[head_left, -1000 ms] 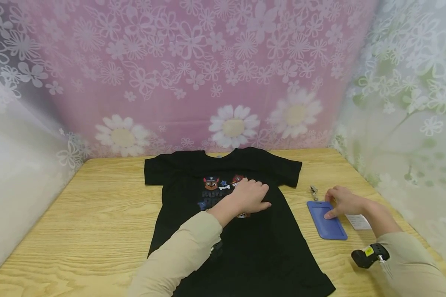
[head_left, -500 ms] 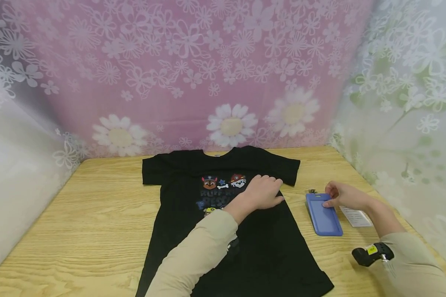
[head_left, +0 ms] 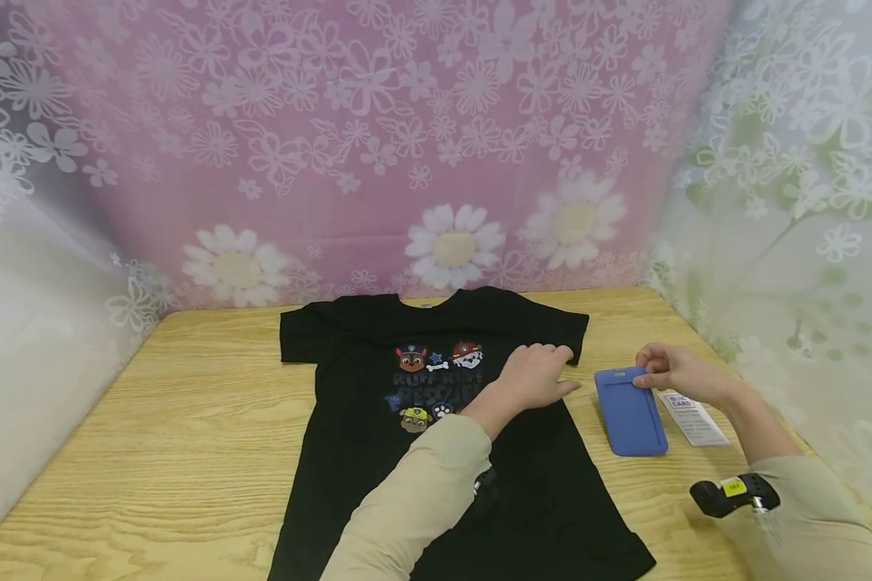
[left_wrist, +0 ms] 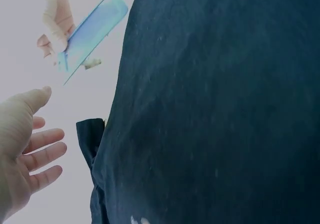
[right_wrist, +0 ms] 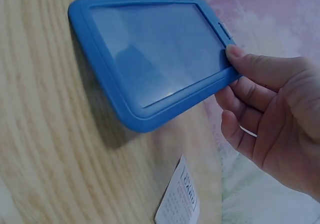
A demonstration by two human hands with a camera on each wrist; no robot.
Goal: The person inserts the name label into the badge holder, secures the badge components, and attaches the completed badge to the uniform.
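My right hand (head_left: 686,375) pinches a blue badge holder (head_left: 630,413) by its top corner, thumb on the front face. In the right wrist view the badge holder (right_wrist: 155,54) is tilted, its lower end raised over the wood, with a clear window in a blue frame. Over the right side of a black T-shirt (head_left: 436,500) reaches my left hand (head_left: 534,377), holding nothing. Its fingers are spread and relaxed in the left wrist view, where the left hand (left_wrist: 30,149) is apart from the badge holder (left_wrist: 92,32).
A white printed card (head_left: 693,420) lies on the wooden table (head_left: 189,452), right of the badge holder. The T-shirt is spread flat with cartoon dog prints on its chest. A pink flowered curtain (head_left: 349,121) hangs behind the table, with pale curtains at both sides.
My right hand has lifted and tilted the badge holder up off the table, uncovering more of the white card. Its metal clip has dropped from view. My left hand has moved right toward it.
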